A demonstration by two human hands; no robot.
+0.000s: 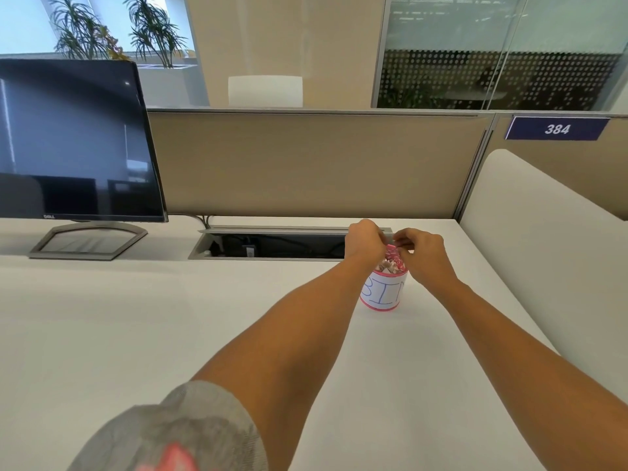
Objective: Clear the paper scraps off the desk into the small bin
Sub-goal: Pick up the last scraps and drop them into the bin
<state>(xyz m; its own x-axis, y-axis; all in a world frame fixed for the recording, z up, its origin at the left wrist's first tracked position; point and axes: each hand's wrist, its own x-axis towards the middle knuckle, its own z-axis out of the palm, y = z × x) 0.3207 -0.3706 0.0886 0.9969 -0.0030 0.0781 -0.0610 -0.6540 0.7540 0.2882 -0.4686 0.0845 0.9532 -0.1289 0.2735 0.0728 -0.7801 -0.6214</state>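
Smooth matt white worktop (136,317), glossy dark monitor screen (74,141) on a grey metal-looking stand (88,241), matt beige partition panel (306,164), white paper label (382,294) round the small bin (379,306), grey cloth sleeve (176,433) at lower left.

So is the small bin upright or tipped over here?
Upright: the small bin stands on its base on the desk, scraps heaped above its rim.

A monitor (76,141) is stood on the white desk (136,317) at far left. A small bin (383,291), seemingly full, is set toward its right.
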